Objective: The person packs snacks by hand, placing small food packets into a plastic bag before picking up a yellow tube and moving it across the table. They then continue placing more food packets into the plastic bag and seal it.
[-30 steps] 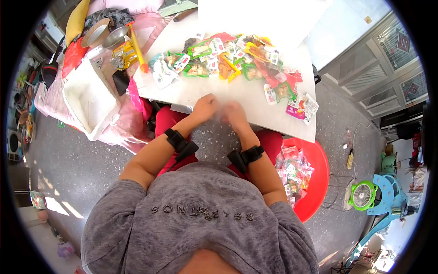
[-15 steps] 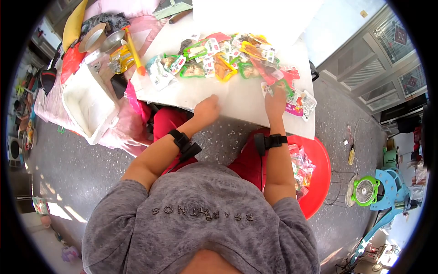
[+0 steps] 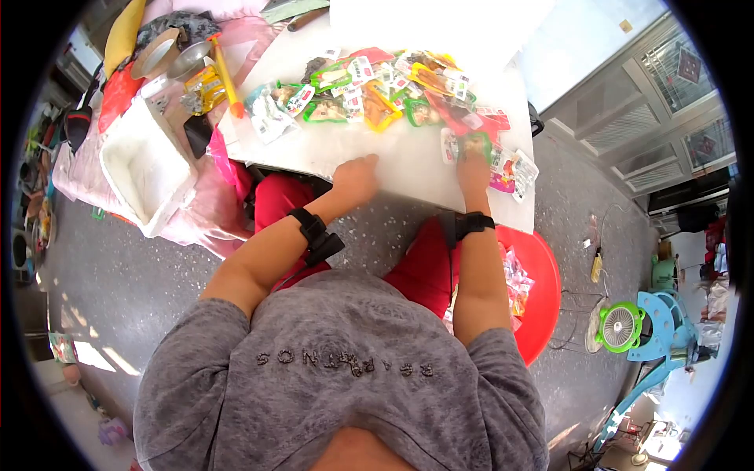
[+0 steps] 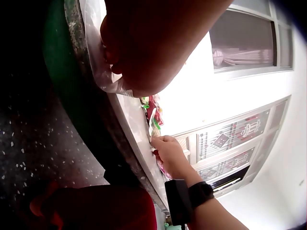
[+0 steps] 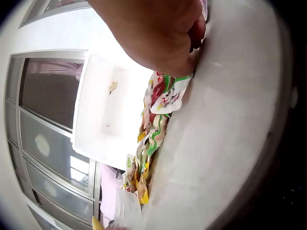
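Observation:
Near the table's front edge, my left hand (image 3: pixel 356 179) has its fingers curled on a thin clear plastic bag (image 4: pixel 98 72). The bag (image 5: pixel 127 208) also shows at the bottom of the right wrist view. Farther right, my right hand (image 3: pixel 473 177) reaches over the tabletop and grips a small green-edged snack packet (image 3: pixel 476 144); the fingertips are partly hidden. A colourful heap of snack packets (image 3: pixel 381 98) spreads across the table behind both hands. Beside the right hand lies a purple-and-white packet (image 3: pixel 503 179).
The white table (image 3: pixel 408 169) ends just before my lap. A red basin (image 3: pixel 546 290) with wrapped packets stands on the floor to the right. A white foam box (image 3: pixel 145 173) sits on pink cloth at the left, near a yellow-orange tube (image 3: pixel 225 74).
My right hand has moved from beside the left hand to the packets at the right and taken hold of a green-edged one. My left hand has stayed near the table edge.

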`<act>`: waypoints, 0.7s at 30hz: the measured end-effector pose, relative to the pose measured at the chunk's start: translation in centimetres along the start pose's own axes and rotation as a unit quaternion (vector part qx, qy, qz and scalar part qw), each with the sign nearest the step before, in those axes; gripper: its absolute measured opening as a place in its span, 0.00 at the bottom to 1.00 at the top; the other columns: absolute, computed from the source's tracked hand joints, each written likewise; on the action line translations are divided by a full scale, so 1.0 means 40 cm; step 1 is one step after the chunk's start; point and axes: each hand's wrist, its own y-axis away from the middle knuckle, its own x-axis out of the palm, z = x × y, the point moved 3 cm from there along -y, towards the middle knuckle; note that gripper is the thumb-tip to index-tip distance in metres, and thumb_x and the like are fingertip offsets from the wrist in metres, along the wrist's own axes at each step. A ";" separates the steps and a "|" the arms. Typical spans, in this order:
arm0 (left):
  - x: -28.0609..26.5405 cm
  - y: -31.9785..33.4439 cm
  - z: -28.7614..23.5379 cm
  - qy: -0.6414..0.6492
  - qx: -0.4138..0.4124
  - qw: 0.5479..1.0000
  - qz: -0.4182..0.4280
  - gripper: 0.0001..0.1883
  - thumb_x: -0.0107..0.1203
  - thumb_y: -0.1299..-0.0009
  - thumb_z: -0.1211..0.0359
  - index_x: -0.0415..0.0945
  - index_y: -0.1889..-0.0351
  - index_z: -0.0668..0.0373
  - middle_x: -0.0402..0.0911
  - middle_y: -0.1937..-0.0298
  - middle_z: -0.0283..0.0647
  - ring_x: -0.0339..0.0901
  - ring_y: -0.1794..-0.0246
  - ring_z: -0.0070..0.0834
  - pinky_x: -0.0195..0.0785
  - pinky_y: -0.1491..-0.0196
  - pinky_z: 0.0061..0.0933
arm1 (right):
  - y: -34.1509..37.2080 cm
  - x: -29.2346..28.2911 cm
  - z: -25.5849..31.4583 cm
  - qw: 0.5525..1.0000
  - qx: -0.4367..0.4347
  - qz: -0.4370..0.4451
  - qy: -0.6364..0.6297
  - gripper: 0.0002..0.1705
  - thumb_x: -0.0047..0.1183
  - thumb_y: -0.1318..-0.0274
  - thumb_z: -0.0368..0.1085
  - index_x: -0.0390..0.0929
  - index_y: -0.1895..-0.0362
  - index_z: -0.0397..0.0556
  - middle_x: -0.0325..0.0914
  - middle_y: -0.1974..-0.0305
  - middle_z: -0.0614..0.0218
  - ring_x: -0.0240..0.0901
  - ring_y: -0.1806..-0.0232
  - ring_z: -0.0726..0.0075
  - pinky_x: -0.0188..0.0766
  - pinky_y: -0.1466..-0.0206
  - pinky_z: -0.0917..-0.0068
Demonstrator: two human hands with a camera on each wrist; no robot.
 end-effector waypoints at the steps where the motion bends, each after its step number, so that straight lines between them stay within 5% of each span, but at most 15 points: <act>1: 0.002 -0.001 -0.001 0.005 -0.003 1.000 -0.001 0.19 0.43 0.49 0.68 0.64 0.56 0.59 0.73 0.66 0.49 0.70 0.65 0.44 0.63 0.62 0.40 | 0.013 -0.007 0.022 0.999 -0.008 0.011 0.032 0.09 0.47 0.61 0.35 0.70 0.73 0.44 0.70 0.71 0.53 0.68 0.69 0.50 0.65 0.67 0.58; 8: 0.007 -0.006 0.006 0.024 -0.006 1.000 -0.012 0.20 0.43 0.49 0.68 0.63 0.56 0.59 0.73 0.67 0.51 0.70 0.66 0.44 0.62 0.62 0.40 | 0.086 0.001 0.112 0.995 -0.061 0.079 0.019 0.08 0.48 0.62 0.35 0.71 0.74 0.45 0.70 0.73 0.56 0.68 0.69 0.52 0.65 0.68 0.61; 12: -0.002 0.007 -0.003 0.042 0.010 0.998 -0.053 0.14 0.41 0.48 0.69 0.63 0.61 0.58 0.73 0.69 0.48 0.71 0.67 0.44 0.62 0.63 0.41 | 0.144 0.016 0.184 0.981 -0.166 0.091 -0.048 0.11 0.50 0.63 0.38 0.71 0.74 0.45 0.70 0.73 0.55 0.67 0.70 0.51 0.65 0.66 0.61; 16: -0.002 0.009 -0.018 0.023 0.039 0.998 -0.050 0.21 0.42 0.48 0.69 0.62 0.53 0.58 0.73 0.71 0.48 0.71 0.69 0.43 0.64 0.66 0.39 | 0.149 0.048 0.188 0.974 -0.157 0.065 -0.151 0.17 0.53 0.64 0.39 0.69 0.69 0.41 0.70 0.70 0.52 0.67 0.67 0.51 0.65 0.64 0.63; 21: 0.020 -0.001 -0.028 -0.068 0.099 0.992 -0.047 0.14 0.41 0.47 0.70 0.66 0.61 0.58 0.73 0.75 0.45 0.72 0.73 0.40 0.64 0.71 0.38 | 0.194 -0.044 0.181 0.941 0.111 0.052 -0.315 0.28 0.50 0.61 0.37 0.61 0.55 0.33 0.68 0.64 0.50 0.67 0.63 0.58 0.65 0.63 0.70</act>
